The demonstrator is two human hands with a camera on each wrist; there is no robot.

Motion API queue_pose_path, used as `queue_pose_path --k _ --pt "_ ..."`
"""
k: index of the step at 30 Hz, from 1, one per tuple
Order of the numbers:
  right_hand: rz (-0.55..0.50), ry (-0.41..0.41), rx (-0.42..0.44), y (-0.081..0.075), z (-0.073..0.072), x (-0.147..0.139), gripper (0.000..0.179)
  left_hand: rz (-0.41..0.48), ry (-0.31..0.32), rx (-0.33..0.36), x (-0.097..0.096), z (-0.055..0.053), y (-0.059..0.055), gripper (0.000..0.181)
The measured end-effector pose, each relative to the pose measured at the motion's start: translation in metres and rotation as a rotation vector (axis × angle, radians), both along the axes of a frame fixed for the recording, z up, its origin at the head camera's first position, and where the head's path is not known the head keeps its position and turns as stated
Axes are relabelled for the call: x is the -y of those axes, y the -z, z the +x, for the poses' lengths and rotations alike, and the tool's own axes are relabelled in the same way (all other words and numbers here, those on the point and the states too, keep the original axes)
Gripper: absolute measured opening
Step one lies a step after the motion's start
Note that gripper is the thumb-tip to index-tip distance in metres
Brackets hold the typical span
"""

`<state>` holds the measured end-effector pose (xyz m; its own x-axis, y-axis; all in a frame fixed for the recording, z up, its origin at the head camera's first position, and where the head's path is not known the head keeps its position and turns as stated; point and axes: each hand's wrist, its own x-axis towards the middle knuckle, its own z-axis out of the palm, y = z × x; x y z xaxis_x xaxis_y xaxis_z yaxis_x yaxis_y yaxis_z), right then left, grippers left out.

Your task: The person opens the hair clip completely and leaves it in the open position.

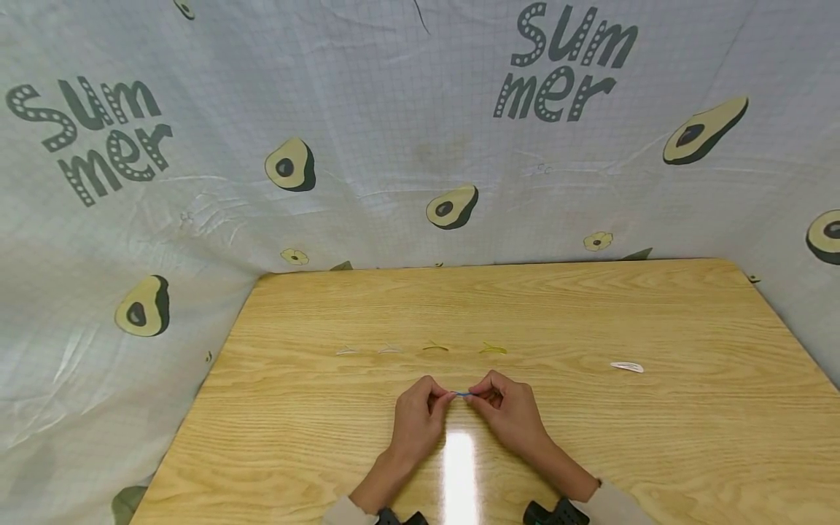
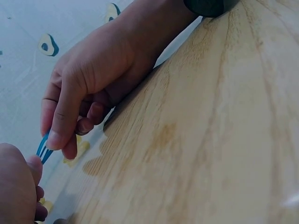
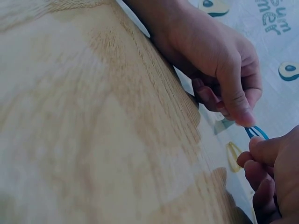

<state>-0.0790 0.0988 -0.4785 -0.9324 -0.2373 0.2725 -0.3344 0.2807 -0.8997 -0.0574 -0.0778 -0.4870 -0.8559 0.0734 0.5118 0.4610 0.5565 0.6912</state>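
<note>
A blue snap hair clip [image 1: 463, 394] is held just above the table, between my two hands. My left hand [image 1: 418, 417] pinches its left end between thumb and forefinger, and my right hand [image 1: 515, 414] pinches the other end likewise. In the left wrist view the slotted frame of the blue clip [image 2: 45, 150] shows between the fingertips; the right wrist view also shows the clip [image 3: 259, 132], its ends covered by fingers. Beyond the hands, two yellow hair clips [image 1: 435, 346] and two whitish hair clips [image 1: 347, 351] lie in a row, seemingly bent open.
Off to the right a white hair clip [image 1: 627, 367] lies flat on the wooden table [image 1: 295, 423]. A pale cloth [image 1: 374, 146] printed with avocados hangs behind the table and along its sides. Light glares off the tabletop between the forearms.
</note>
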Motion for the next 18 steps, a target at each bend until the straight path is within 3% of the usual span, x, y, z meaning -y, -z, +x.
queue_pose_path --k 9,18 --pt "0.016 0.023 0.004 0.0013 -0.0015 -0.0003 0.010 -0.075 0.001 -0.014 -0.0002 0.0010 0.0016 0.023" --pt "-0.024 0.026 0.016 0.0024 -0.0009 -0.0008 0.008 -0.018 0.004 -0.007 -0.0009 0.0020 -0.0001 0.022"
